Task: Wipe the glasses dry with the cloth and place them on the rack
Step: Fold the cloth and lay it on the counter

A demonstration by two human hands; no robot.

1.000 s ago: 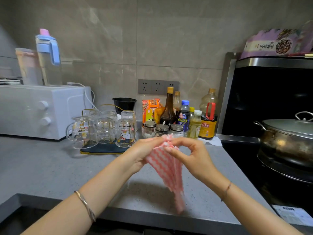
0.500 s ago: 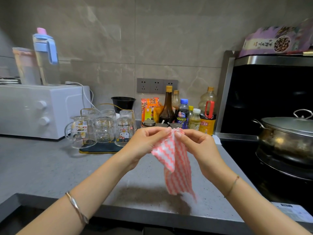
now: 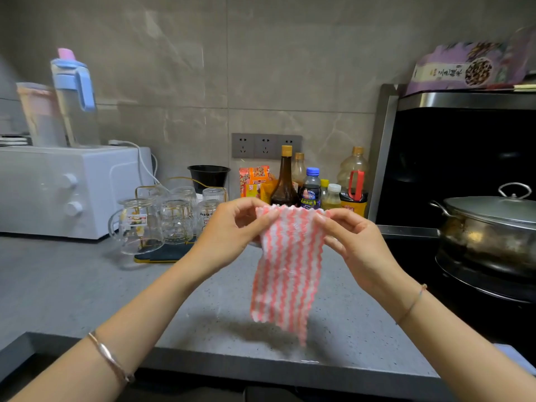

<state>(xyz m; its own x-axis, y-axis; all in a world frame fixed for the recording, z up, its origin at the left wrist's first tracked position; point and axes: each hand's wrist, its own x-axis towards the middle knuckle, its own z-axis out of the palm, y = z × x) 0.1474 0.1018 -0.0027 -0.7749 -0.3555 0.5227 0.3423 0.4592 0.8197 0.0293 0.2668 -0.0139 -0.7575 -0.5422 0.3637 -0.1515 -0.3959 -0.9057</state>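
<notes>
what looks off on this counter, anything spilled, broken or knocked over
Nothing stands out. The glasses sit together on the rack, the bottles stand upright, and the lid is on the pot. The left hand and right hand pinch the cloth by its top edge; it hangs above the counter.

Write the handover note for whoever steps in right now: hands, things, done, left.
Left hand: pinches the cloth at its top left corner.
Right hand: pinches the top right corner.
Cloth: hangs spread between both hands, above the counter.
Glasses: upside down on the rack, back left on the counter, none in hand.
Done: the cloth is up and spread out. Whether any glass has been wiped cannot be told.
Left: take a glass, wipe it dry, set it on the rack, and repeat for the others.
</notes>
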